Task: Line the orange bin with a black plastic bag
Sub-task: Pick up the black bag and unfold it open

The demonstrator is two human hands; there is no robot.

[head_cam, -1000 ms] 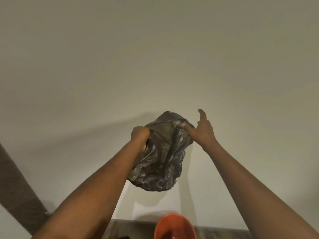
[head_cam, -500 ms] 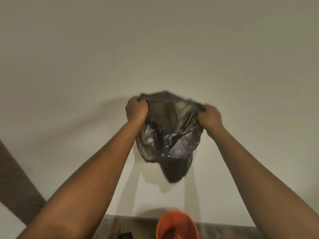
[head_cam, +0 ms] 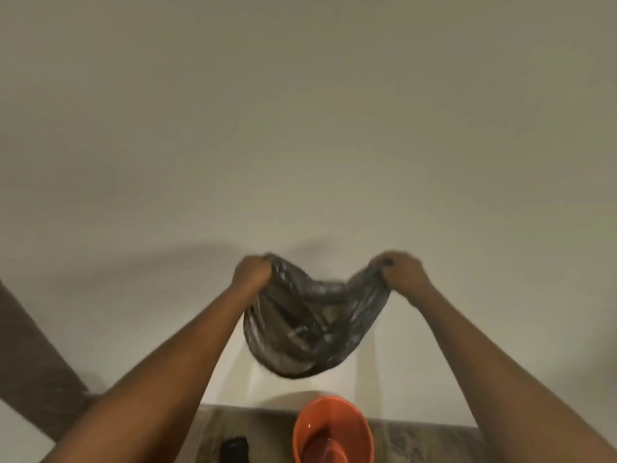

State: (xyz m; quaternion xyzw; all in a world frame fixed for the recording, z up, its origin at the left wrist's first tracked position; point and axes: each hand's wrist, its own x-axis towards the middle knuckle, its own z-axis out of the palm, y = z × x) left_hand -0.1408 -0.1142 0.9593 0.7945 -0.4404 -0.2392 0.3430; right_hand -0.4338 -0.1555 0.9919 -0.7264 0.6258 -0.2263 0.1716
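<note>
Both hands, left hand (head_cam: 252,272) and right hand (head_cam: 400,272), have fingers clenched on the black bag (head_cam: 307,332) rim, stretched wide mid-frame. Orange bin (head_cam: 332,432) sits below at bottom centre, clear gap between.

Both hands, left (head_cam: 251,273) and right (head_cam: 399,273), grip the bag (head_cam: 302,335) by its rim, stretched open, blurred, above the bin (head_cam: 334,432) on the floor (head_cam: 417,439).
</note>
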